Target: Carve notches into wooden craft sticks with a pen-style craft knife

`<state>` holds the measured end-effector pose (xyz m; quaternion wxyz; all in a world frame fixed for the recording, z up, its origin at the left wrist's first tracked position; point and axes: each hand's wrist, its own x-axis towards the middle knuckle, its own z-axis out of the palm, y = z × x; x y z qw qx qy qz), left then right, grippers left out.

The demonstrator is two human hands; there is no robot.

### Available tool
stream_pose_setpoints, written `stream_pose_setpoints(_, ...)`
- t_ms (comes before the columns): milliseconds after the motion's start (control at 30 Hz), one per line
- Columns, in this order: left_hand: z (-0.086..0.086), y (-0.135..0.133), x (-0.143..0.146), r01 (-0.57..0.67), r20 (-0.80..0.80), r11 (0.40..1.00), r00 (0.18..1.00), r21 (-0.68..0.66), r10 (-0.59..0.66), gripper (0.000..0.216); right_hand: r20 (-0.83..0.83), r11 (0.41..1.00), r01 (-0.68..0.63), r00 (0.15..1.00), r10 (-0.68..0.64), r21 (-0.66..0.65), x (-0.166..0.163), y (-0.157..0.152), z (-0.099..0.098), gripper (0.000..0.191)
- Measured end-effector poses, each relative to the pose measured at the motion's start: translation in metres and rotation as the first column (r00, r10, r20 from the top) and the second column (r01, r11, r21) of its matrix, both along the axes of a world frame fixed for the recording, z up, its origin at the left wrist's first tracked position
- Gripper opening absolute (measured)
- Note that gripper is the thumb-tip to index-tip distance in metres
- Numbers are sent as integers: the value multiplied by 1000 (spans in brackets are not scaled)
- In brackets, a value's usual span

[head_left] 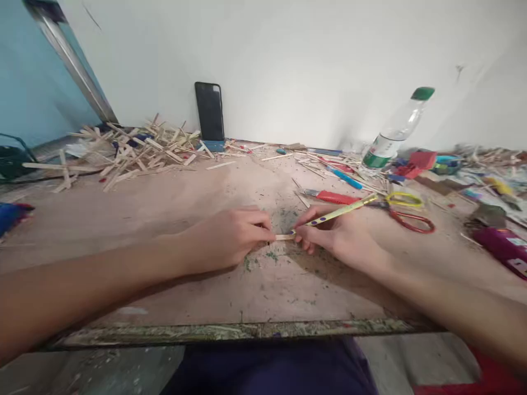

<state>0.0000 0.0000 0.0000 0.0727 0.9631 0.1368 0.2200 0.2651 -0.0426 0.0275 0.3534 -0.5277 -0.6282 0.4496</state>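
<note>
Near the middle of the wooden table (173, 203), my left hand (242, 235) pinches one end of a small flat wooden stick (283, 237) between thumb and fingers. My right hand (329, 233) is closed around a yellow pencil (343, 211) with dark dots, held as for writing. The pencil's tip meets the stick, or lies very close to it. Its back end points up and to the right. Green and dark crumbs (269, 255) are scattered on the table under and around both hands.
Wooden sticks (148, 148) are heaped at the back left, beside a phone (209, 112) leaning on the wall. Right of my hands lie a red-handled cutter (337, 197), scissors (411, 216) and a blue pen (346, 178). A bottle (395, 134) stands behind them.
</note>
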Motion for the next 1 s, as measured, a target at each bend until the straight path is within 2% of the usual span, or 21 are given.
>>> stream_pose_setpoints(300, -2, 1, -1, -10, -9, 998, 1000, 67, 11, 34, -6, 1000, 18, 1000, -18, 7, -4, 0, -6, 11)
stream_pose_setpoints(533, 0, -2, 1, 68, -55, 983, 997, 170, -59, 30, -12, 999, 34, 999, -34, -15, -4, 3, -5, 11)
stream_pose_setpoints(733, -3, 0, 0, 60, -65, 982, 997, 180, -48, 35, -11, 999, 43, 999, -43, -26, -4, 2, -5, 11)
stream_pose_setpoints(1000, -3, 0, 1, 63, -76, 981, 996, 181, -50, 30, -11, 999, 42, 999, -42, -33, -4, 3, -6, 10)
